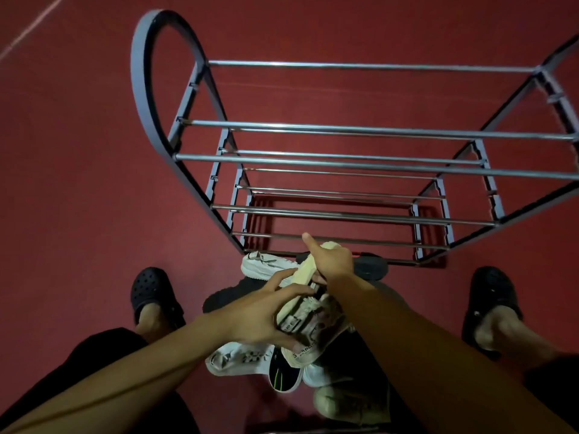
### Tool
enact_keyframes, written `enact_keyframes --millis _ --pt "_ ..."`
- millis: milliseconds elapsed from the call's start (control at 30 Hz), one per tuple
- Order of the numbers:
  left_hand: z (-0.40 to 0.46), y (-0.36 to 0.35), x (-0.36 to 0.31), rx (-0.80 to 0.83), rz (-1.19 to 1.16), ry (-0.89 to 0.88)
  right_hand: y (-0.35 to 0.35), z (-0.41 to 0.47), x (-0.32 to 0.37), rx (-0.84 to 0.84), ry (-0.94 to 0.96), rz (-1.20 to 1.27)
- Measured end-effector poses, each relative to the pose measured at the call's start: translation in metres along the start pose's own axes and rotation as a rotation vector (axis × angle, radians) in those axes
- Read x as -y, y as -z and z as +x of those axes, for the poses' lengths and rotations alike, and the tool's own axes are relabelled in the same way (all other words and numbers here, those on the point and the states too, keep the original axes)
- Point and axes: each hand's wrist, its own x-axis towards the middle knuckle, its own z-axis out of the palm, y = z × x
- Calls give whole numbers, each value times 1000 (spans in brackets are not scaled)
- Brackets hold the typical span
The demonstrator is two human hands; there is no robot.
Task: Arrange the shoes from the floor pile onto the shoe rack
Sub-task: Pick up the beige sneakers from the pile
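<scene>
Sneaker (313, 317), pale cream with dark lettering on its side, sits up off the floor between your two hands, above the pile and just short of the rack's front edge. Your left hand (266, 314) curls around its near side, fingers wrapped over the upper and thumb underneath. Your right hand (332, 261) grips the far end of a cream shoe, fingers closed around it and the thumb sticking straight up; whether that end belongs to the same sneaker or to its mate pressed against it, you cannot tell from here.

Below your hands lies the floor pile (282, 364): a white sneaker with grey print (235, 360), a dark shoe with a green stripe (283, 375), another white shoe (326, 375) and a pale one (347, 402) nearest you. A white sneaker (266, 266) rests just past your left fingers, and dark shoes (369, 266) lie against the rack's base.

The shoe rack (344, 161) stands right in front of you on the red floor (78, 183), its metal bars bare, grey curved frames at each side. Your feet in black clogs (153, 296) stand well apart, one on either side of the pile
</scene>
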Motion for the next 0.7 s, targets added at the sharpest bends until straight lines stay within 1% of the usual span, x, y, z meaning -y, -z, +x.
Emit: enact_keyframes --millis 100,167,200,267,333,400,433,467,500,600,633,700 --pt "0 -6 15 3 65 -27 -6 1 -1 71 -60 82" --pt "3 -10 27 -43 68 -37 -11 3 -4 141 -95 119" --pt "3 -12 32 -88 16 -34 -12 4 -6 194 -118 154" --pt "5 -13 42 -173 -198 3 -13 4 -11 314 -126 162" --pt "5 -15 47 -218 -449 67 -11 4 -24 364 -8 67" --pt "6 -18 54 -252 -610 142 -6 5 -38 277 157 -43" --pt "7 -20 57 -267 -675 171 -4 6 -43 217 197 -95" --pt "8 -21 57 -283 -728 191 -3 8 -47 177 187 -140" --pt "8 -22 58 -303 -755 214 -2 9 -51 177 121 -146" --pt "12 -21 57 -338 -821 281 0 13 -73 314 -141 -79" --pt "14 -21 56 -346 -861 314 2 15 -83 356 -170 -147" --pt "19 -23 58 -361 -896 387 6 18 -103 365 -178 -427"
